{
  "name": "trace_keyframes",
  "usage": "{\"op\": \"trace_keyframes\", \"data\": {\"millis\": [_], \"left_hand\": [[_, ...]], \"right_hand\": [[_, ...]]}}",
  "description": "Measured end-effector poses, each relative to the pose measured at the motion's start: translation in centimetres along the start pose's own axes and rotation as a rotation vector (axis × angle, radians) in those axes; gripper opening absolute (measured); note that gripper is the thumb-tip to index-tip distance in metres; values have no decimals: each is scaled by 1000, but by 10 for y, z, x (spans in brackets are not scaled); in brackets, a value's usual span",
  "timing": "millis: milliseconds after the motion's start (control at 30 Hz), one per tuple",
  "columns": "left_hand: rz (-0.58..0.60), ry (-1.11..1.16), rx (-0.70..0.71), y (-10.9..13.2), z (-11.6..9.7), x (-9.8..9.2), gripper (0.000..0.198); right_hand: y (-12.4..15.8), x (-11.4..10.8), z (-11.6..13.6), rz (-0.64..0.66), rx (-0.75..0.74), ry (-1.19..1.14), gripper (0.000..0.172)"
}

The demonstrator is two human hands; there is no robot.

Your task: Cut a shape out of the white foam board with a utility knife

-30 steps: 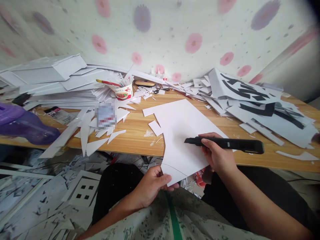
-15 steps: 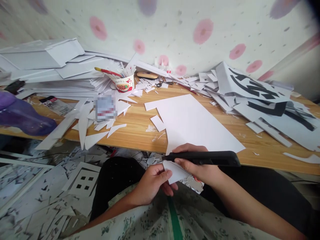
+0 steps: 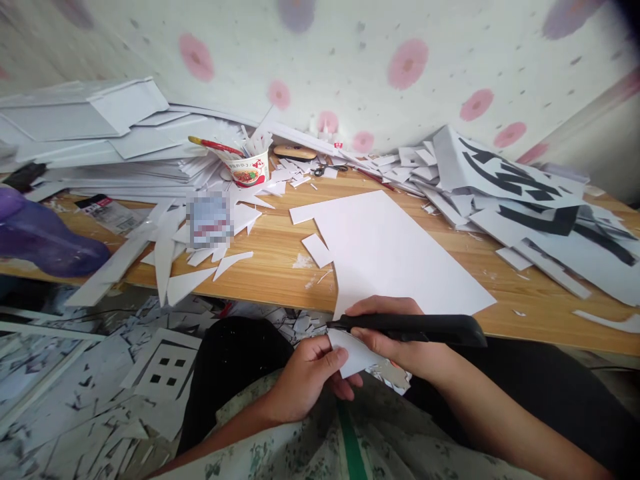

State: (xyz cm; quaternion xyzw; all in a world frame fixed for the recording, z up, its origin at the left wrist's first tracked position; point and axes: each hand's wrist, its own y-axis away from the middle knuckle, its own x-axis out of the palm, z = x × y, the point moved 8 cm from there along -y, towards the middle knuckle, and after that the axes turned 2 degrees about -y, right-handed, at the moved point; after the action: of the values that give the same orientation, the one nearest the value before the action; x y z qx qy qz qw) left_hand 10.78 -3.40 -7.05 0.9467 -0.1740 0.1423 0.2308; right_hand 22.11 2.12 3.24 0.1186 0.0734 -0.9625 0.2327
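Note:
Above my lap, my left hand [image 3: 317,373] pinches a small white foam board piece [image 3: 354,353] between thumb and fingers. My right hand [image 3: 400,333] is closed round a black utility knife [image 3: 430,328], its front end pointing left over the top edge of that piece. Whether the blade touches the board I cannot tell. Just beyond my hands, a large white board sheet [image 3: 395,257] lies on the table, its near corner partly behind my right hand. A small white rectangle [image 3: 317,251] rests against its left side.
Wooden table [image 3: 270,267] in front, strewn with offcuts. A paper cup [image 3: 250,170] of strips stands at the back, scissors [image 3: 330,170] nearby. Stacked boards [image 3: 165,157] fill the left, a black-marked sheet [image 3: 510,177] the right. A purple bottle [image 3: 45,233] lies left; scraps [image 3: 65,393] cover the floor.
Both hands, the knife and the small piece sit slightly lower in view, as does the table's near edge. Something orange-red under my right hand still shows. The grips are the same.

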Motion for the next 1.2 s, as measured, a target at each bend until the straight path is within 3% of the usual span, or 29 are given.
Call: {"op": "trace_keyframes", "data": {"millis": [233, 467, 733, 1200], "left_hand": [[-114, 106, -3, 3, 5, 3, 40], [-201, 139, -22, 6, 4, 5, 49], [-239, 145, -43, 8, 6, 6, 51], [-299, 150, -59, 11, 2, 5, 52]], "right_hand": [[1, 4, 14, 112, -99, 94, 19], [5, 3, 15, 95, -179, 148, 19], [10, 4, 19, 131, -215, 153, 17], [27, -6, 20, 79, -285, 259, 16]]}}
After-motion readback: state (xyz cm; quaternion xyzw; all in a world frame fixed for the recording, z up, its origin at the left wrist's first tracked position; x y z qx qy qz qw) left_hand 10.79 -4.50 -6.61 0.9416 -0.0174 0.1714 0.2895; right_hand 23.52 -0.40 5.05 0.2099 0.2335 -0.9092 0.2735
